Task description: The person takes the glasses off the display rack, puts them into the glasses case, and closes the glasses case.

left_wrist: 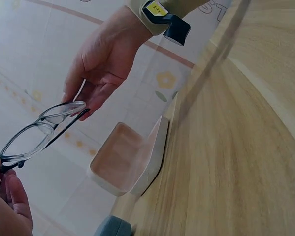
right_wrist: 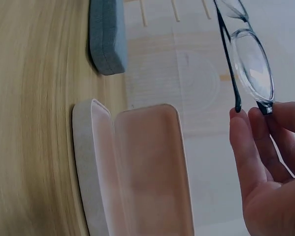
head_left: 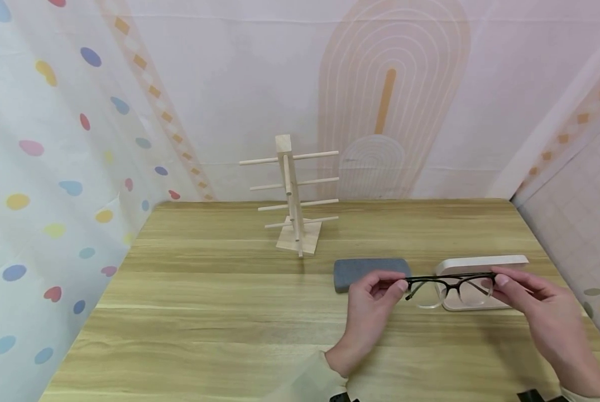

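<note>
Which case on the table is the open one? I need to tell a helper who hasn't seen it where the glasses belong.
On the wooden table, look to the right of the wooden rack, near the table's right edge. The cream case lies there with its lid open, just behind the glasses held by the left hand and right hand. The grey case to its left is closed.

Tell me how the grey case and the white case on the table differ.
The grey case is shut; the white case lies open, its pale lining showing. The grey case sits clear of the hands; the white case lies under the glasses, which the left hand and right hand hold. Both rest on the wooden table.
</note>
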Demonstrator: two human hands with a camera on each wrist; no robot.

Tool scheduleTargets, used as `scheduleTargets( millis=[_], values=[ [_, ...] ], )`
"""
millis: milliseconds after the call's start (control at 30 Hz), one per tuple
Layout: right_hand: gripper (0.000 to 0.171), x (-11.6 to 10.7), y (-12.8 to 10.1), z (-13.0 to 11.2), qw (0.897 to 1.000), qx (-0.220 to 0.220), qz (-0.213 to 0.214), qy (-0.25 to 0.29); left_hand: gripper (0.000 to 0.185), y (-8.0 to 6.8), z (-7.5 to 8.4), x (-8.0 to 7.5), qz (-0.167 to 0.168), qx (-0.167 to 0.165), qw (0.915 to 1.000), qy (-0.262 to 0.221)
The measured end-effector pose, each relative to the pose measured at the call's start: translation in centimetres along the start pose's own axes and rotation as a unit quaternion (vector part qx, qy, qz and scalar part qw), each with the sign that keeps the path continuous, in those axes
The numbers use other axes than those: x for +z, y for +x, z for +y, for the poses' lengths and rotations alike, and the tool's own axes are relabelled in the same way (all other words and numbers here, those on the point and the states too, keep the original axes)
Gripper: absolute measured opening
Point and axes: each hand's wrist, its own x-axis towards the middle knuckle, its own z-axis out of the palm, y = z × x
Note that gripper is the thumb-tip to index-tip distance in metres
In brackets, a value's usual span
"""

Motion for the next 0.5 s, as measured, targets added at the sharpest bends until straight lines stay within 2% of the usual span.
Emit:
scheduleTargets(
  millis=[133, 333, 500],
  values=[
    [0.028, -0.4, 0.2, 0.2, 0.999, -0.018, -0.007, 0.043, 0.015, 0.1, -0.5, 0.7, 0.006, 0.007, 0.9999, -0.007],
    [0.03, -1.2, 0.4, 0.3, 0.999, -0.003, 0.003, 0.035, 0.014, 0.2, -1.0, 1.8, 0.021, 0.021, 0.9995, -0.014],
    [0.029, -1.8, 0.5, 0.4, 1.0, 0.002, 0.002, 0.03, 0.013, 0.4, -1.6, 2.4, 0.035, 0.015, 0.9992, -0.013]
  ],
)
